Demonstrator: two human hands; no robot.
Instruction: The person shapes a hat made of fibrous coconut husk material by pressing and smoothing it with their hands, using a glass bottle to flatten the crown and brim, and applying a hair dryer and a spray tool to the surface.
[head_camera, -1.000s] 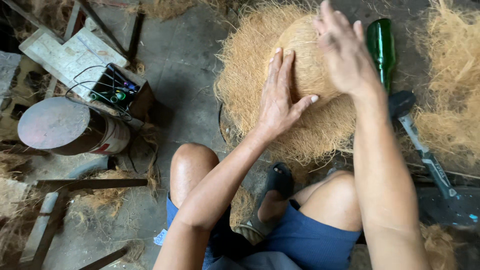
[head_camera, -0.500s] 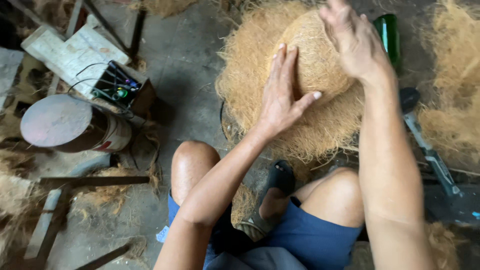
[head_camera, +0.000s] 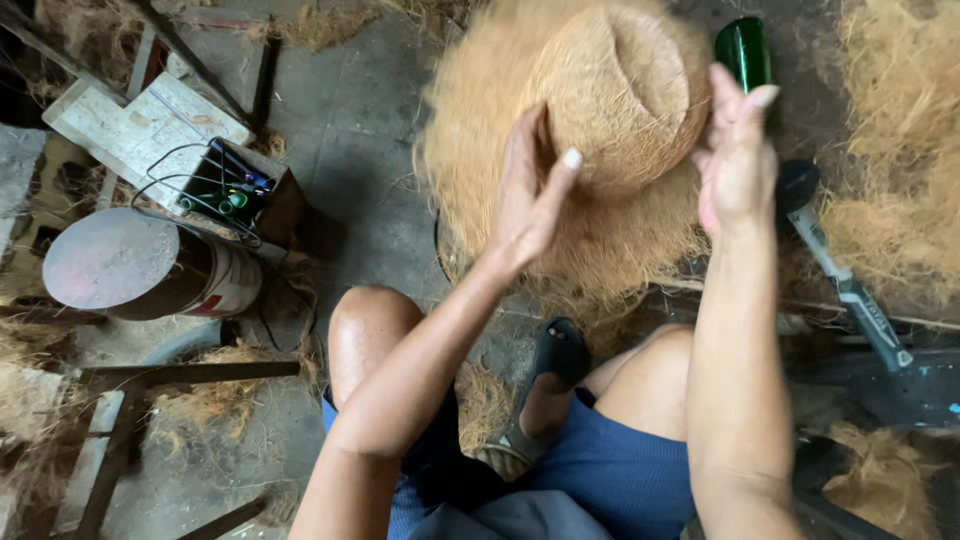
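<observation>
A rounded, bowl-like form of pressed brown coconut fibre (head_camera: 615, 85) sits on top of a wide loose mat of the same fibre (head_camera: 480, 150). My left hand (head_camera: 530, 195) lies against its left side, fingers together and thumb out. My right hand (head_camera: 738, 150) presses flat on its right side, fingers pointing up. Neither hand closes around anything. My knees and blue shorts (head_camera: 620, 480) are below, with a dark sandal (head_camera: 560, 350) on my foot.
A green glass bottle (head_camera: 742, 50) stands just behind my right hand. A long-handled tool (head_camera: 845, 285) lies at right. A round metal drum (head_camera: 130, 265), a black box with wires (head_camera: 235, 190), pale wooden boards (head_camera: 140, 125) and metal bars are at left. More fibre (head_camera: 895, 150) is heaped at right.
Both hands slid from the top of the fibre form down to its two sides. The view has shifted, so the form now sits higher in the frame.
</observation>
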